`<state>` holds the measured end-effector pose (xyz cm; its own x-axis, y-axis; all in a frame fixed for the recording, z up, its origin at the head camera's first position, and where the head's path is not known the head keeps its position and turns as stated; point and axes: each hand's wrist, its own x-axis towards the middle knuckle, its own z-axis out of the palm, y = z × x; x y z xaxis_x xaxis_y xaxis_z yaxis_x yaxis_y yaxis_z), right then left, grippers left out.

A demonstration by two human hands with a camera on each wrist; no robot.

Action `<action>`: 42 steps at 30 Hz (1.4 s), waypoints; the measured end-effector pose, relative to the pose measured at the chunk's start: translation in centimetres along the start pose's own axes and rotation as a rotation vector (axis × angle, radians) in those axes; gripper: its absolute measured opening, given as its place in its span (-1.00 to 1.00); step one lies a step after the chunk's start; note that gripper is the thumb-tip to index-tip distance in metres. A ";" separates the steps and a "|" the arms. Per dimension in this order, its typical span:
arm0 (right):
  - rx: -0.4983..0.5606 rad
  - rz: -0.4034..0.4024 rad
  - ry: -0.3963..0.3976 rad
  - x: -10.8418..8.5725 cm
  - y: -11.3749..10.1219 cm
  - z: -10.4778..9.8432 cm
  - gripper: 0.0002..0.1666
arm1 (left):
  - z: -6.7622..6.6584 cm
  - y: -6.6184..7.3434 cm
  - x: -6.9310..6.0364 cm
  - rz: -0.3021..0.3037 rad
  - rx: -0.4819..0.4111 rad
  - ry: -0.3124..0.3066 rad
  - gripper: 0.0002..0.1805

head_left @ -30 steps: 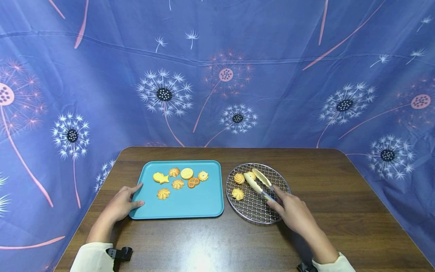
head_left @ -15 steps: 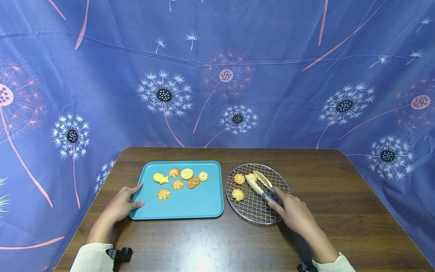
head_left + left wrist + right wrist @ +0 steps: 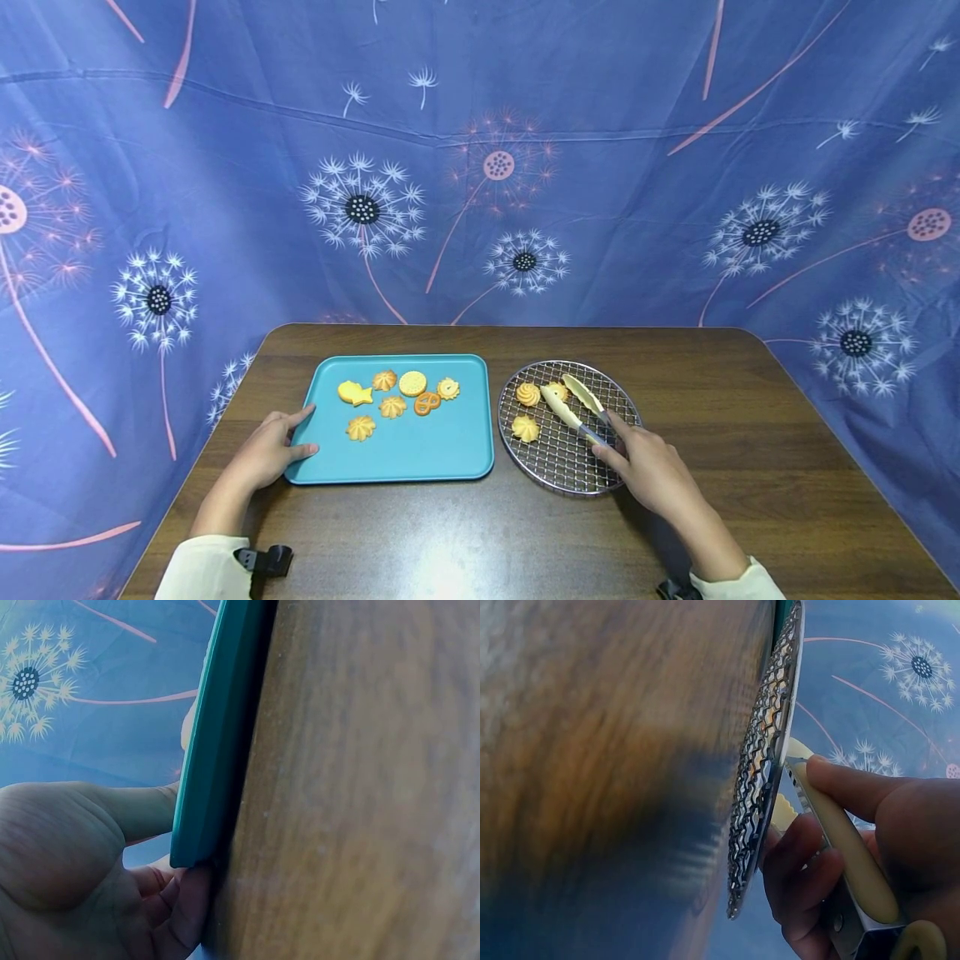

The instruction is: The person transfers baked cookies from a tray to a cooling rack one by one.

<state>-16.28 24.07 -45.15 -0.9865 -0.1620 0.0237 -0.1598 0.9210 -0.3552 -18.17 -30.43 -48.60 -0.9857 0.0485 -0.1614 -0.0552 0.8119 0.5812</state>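
My left hand (image 3: 264, 450) grips the left edge of a teal tray (image 3: 442, 454); in the left wrist view the thumb lies over the rim and the fingers (image 3: 184, 911) are beneath it. My right hand (image 3: 656, 467) holds cream-tipped tongs (image 3: 561, 410) over a round wire rack (image 3: 558, 471). The tongs' tips stand apart near a scalloped cookie (image 3: 558, 388), which they partly hide. Two more cookies lie on the rack: a swirled cookie (image 3: 528, 394) and a flower-shaped cookie (image 3: 526, 429). In the right wrist view, fingers wrap the tongs' cream handle (image 3: 847, 847).
On the tray lie a yellow fish-shaped cookie (image 3: 354, 392), a round cookie (image 3: 412, 383), a pretzel (image 3: 427, 403) and several flower-shaped cookies. The rack stands just right of the tray. A wooden table (image 3: 750, 417) carries both, with a blue dandelion-print cloth (image 3: 630, 167) behind.
The tongs' tips have spread a little wider around the scalloped cookie, showing more of it. My left hand and the tray have stayed put.
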 end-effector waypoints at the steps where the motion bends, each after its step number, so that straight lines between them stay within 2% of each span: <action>1: -0.001 -0.001 0.003 0.0 0.0 0.0 -0.18 | 0.0 0.0 0.0 0.000 0.000 0.001 -0.19; 19: 0.006 -0.042 0.041 0.2 -1.5 -0.4 -0.16 | 0.1 0.0 0.0 -0.019 0.000 -0.009 -0.18; 28: 0.006 -0.071 0.026 0.3 -3.2 -0.1 -0.14 | 0.0 0.0 0.0 -0.001 0.000 -0.001 -0.18; 42: 0.022 -0.122 -0.008 1.3 -5.7 0.7 -0.16 | -0.1 0.2 -0.1 -0.009 -0.009 -0.006 -0.18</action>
<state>-16.59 18.41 -43.78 -0.9594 -0.2754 0.0612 -0.2781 0.8862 -0.3706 -18.08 -30.33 -48.42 -0.9842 0.0451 -0.1714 -0.0651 0.8073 0.5866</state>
